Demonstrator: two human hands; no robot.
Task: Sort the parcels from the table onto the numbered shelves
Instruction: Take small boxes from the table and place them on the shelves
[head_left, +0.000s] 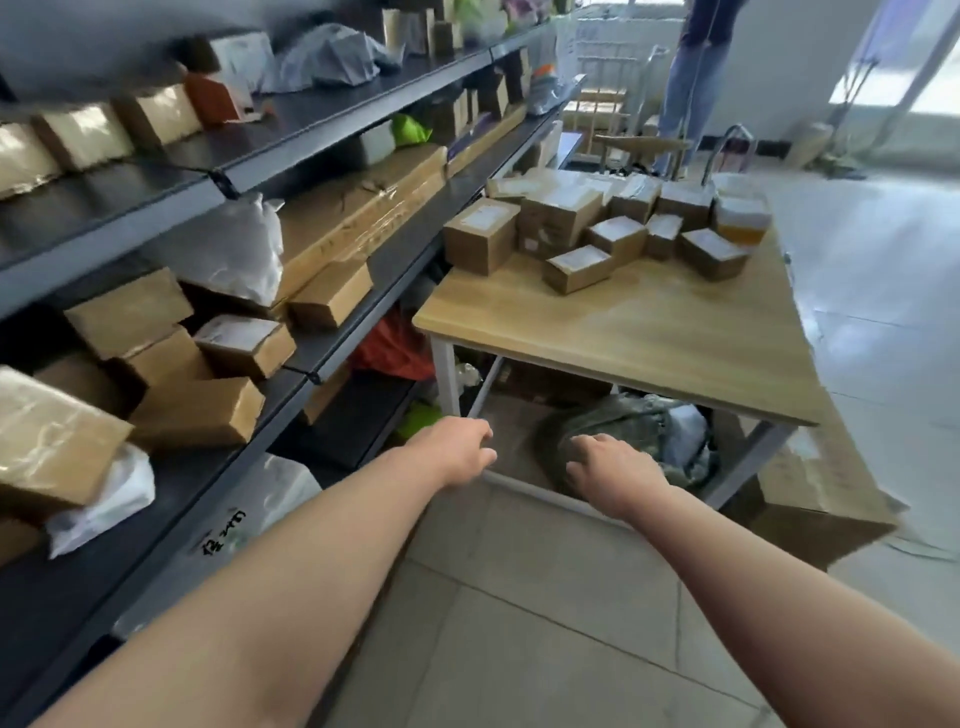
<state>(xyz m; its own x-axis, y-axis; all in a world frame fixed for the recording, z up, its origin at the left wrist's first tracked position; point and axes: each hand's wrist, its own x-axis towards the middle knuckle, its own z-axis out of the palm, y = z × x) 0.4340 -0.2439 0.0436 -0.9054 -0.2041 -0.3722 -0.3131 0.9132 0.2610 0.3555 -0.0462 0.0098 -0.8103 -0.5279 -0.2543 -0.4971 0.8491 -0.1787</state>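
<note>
Several small brown cardboard parcels (576, 267) with white labels are bunched at the far end of a light wooden table (649, 343). Dark metal shelves (332, 358) run along the left, loaded with cardboard boxes (197, 410) and white plastic bags (234, 249). My left hand (457, 449) and my right hand (613, 473) both reach forward, low, in front of the table's near edge. Their fingers hang loosely curled and hold nothing. Both hands are well short of the parcels.
Under the table lie a dark bag (623, 431) and a large cardboard box (821, 499) at its right. A person (696, 78) stands at the far end near a metal cart (608, 104). Tiled floor (545, 623) lies between me and the table.
</note>
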